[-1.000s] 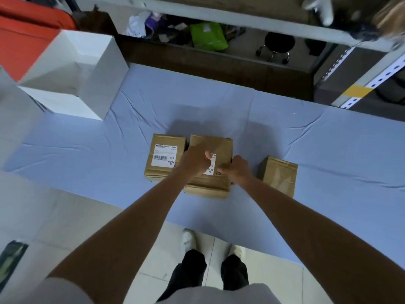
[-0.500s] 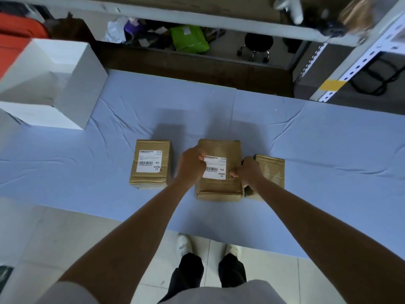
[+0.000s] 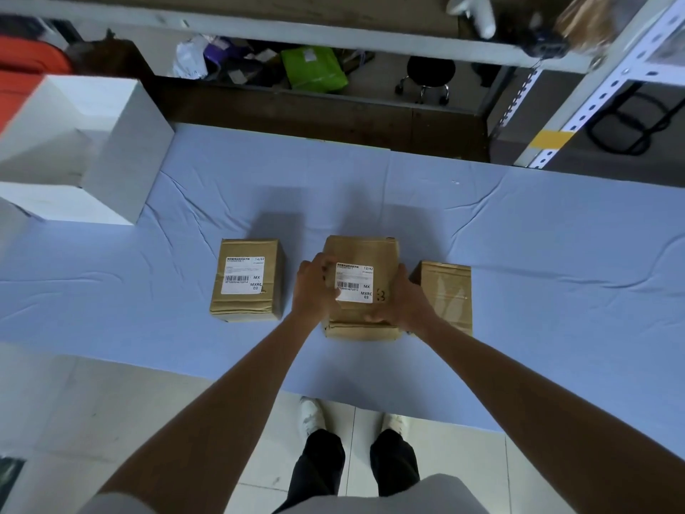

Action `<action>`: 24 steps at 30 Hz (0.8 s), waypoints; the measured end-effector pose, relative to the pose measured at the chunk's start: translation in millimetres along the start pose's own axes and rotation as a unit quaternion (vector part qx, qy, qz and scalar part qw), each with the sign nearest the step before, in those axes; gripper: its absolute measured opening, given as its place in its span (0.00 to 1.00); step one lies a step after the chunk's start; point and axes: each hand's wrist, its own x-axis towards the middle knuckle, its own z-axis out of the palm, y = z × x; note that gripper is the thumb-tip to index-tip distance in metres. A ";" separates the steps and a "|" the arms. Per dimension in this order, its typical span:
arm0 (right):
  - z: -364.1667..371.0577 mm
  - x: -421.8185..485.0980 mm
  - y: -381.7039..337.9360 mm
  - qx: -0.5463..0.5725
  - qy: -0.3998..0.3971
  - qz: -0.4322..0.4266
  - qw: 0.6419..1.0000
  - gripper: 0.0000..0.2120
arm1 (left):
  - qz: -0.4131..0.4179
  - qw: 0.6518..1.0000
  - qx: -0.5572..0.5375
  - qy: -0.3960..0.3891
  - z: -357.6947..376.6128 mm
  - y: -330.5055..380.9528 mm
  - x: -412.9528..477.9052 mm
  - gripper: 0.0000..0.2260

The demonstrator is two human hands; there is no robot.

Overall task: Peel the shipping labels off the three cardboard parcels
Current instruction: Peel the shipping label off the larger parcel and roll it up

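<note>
Three brown cardboard parcels stand in a row near the front of the blue table. The left parcel [image 3: 245, 280] carries a white label [image 3: 244, 275] on top. The middle parcel [image 3: 361, 254] also bears a white label [image 3: 354, 283]. My left hand [image 3: 314, 287] grips its left side, fingertips at the label's left edge. My right hand [image 3: 406, 299] holds its right side, thumb along the front. The right parcel [image 3: 446, 296] shows only tape on top, no label visible.
A large white open box [image 3: 111, 157] sits at the table's back left. The blue cloth [image 3: 556, 254] covers the table. Shelving with clutter and a metal rack [image 3: 593, 87] stand behind. My feet are on the tiled floor below the front edge.
The middle parcel has been drawn slightly apart from the right parcel. My right hand shifted from its right top edge to grasp its right side; the left hand stays at the label's left edge.
</note>
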 end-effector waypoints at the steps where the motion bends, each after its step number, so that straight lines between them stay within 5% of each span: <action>1: 3.0 -2.4 1.6 0.004 -0.008 -0.006 1.000 0.60 | -0.001 1.000 -0.001 0.002 0.1 -0.8 0.0 0.25; 5: 9.3 -12.2 10.8 -0.019 -0.032 -0.061 0.997 0.72 | 0.004 1.000 -0.007 0.009 -1.5 -2.9 -1.1 0.24; 16: 5.0 -13.5 21.7 0.047 0.008 -0.111 0.993 0.63 | 0.021 0.999 -0.023 0.023 -3.2 -8.0 -7.9 0.24; 24: 10.5 -17.0 20.6 0.076 0.025 -0.105 0.991 0.68 | 0.025 0.999 -0.037 0.012 -7.5 -11.2 -7.0 0.24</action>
